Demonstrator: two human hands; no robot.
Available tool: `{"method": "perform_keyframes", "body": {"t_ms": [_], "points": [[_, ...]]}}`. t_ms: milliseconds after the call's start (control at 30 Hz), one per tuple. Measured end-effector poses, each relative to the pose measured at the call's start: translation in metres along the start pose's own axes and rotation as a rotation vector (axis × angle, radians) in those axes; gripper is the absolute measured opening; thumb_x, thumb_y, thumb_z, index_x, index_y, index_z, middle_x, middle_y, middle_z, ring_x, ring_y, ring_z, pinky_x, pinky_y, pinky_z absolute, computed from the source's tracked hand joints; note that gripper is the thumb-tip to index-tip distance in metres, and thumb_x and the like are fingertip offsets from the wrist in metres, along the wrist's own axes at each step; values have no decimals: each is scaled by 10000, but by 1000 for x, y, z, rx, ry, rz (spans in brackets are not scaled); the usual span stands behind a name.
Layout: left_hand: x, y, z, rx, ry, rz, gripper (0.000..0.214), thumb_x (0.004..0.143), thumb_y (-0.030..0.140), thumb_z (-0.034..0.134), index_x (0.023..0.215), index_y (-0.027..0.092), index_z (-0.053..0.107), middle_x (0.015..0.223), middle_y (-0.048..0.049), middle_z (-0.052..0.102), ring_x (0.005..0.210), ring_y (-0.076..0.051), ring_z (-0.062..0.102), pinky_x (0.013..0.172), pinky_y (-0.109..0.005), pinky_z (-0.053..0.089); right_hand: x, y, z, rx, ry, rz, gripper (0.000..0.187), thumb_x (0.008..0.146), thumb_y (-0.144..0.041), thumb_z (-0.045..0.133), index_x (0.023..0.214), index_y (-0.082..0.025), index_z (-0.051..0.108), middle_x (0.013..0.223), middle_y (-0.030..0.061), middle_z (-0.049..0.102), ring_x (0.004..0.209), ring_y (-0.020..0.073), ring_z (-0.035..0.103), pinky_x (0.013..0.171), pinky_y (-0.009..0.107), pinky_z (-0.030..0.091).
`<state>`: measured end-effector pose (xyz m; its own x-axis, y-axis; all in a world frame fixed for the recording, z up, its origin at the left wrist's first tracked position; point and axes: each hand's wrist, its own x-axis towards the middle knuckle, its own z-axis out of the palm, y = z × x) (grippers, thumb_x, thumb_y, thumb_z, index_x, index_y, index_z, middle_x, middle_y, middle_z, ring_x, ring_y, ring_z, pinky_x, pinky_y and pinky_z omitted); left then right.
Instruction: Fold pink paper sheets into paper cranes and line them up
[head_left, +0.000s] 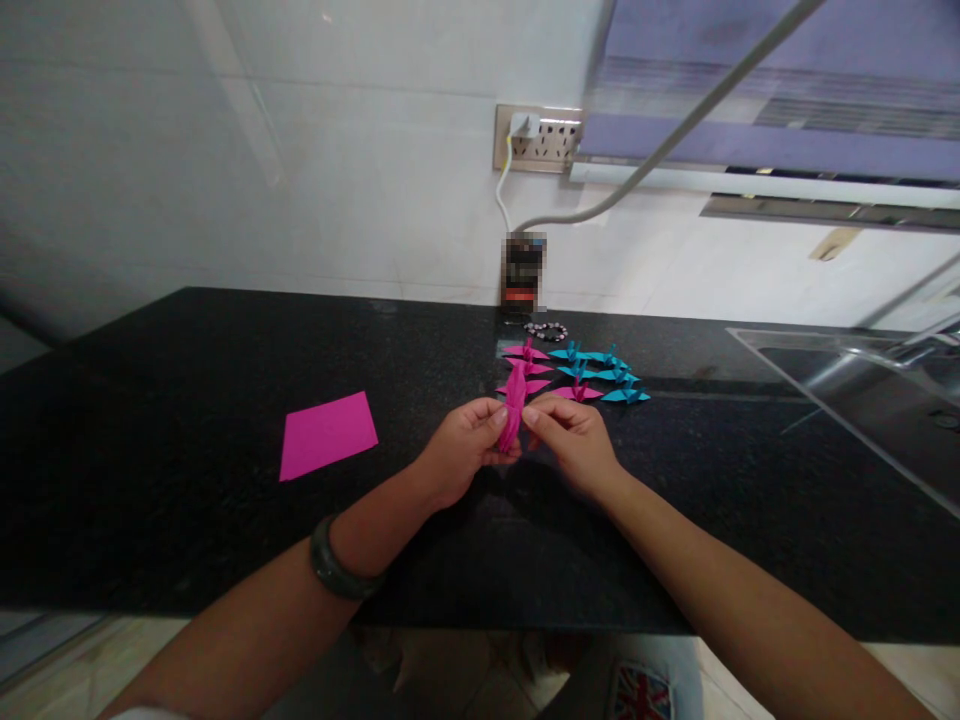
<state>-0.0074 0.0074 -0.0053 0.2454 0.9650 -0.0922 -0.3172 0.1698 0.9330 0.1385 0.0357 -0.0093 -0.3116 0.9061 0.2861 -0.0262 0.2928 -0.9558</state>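
A narrow, folded piece of pink paper (514, 405) stands nearly upright, pinched at its lower part between the left hand (463, 448) and the right hand (571, 440), above the black desk (187, 500).

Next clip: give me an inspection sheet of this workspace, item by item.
Surface: black speckled counter, glossy.
Job's things: pink fold held upright above the counter; flat pink sheet lying to the left; pink cranes and blue cranes in rows behind the hands.
Clutter: bead bracelet behind the cranes; blurred item against the wall.
Hands: left hand and right hand both pinch the pink fold; dark band on the left wrist.
Cables: white cable hangs from the socket; grey line crosses diagonally above.
Surroundings: white wall; steel sink at right.
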Motion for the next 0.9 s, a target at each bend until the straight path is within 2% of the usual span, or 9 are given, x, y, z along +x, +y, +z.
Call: {"method": "perform_keyframes", "body": {"t_ms": [133,200,267,333,433,500,633,800,900], "points": [[-2,2,1,-120,-104,-61,257,726,401,552,703,150,503,527,48,405,468,-56,417,518,-219,455,1,1,-2,147,-113,84,290,720,-349,586,966,-197,581,718,-1,545,544,80,473,469,208,411],[-2,2,2,-147,-160,-106,239,719,382,567,714,148,516,520,54,385,460,-54,400,519,-230,463,0,0,-2,140,-158,70,283,701,-335,611,947,-195,593,793,18,547,597,88,485,472,201,409],[-2,1,2,-124,-193,-141,220,719,362,570,727,145,534,522,51,400,462,-55,409,535,-249,474,0,-1,-2,109,-140,26,192,691,-316,626,827,-181,618,818,26,537,630,94,486,473,197,405],[-1,0,0,-44,-143,-121,229,721,363,567,715,135,556,548,31,455,495,-65,453,573,-265,484,0,-2,-3,82,-112,11,148,695,-310,623,744,-171,606,773,19,532,604,91,477,467,199,398],[3,-1,-3,108,81,47,261,706,378,579,763,125,604,691,-23,580,640,-106,547,650,-268,480,2,0,-4,41,-74,48,156,709,-324,603,727,-173,571,635,-16,524,486,72,443,442,205,382],[4,-1,-5,176,166,145,275,657,344,636,828,128,625,773,-43,628,705,-126,573,670,-262,472,3,2,-4,-5,-55,62,167,699,-329,608,712,-171,556,572,-34,511,436,67,431,426,207,374],[4,0,-5,197,165,189,244,562,236,715,769,130,639,693,-22,650,605,-110,579,605,-240,467,4,4,-3,-45,-43,73,180,672,-324,631,718,-164,563,565,-31,528,430,69,456,412,205,380],[3,2,-4,131,183,131,196,581,202,695,736,117,611,632,-15,638,561,-106,585,574,-237,478,4,4,-3,119,-61,111,228,644,-316,655,804,-165,591,636,-8,589,488,85,524,476,234,440],[3,3,-4,119,153,113,200,607,194,676,766,118,583,627,-8,624,545,-97,579,554,-224,471,3,2,-4,164,-85,113,209,637,-277,667,805,-167,610,634,-8,604,502,87,535,492,235,442]]}}
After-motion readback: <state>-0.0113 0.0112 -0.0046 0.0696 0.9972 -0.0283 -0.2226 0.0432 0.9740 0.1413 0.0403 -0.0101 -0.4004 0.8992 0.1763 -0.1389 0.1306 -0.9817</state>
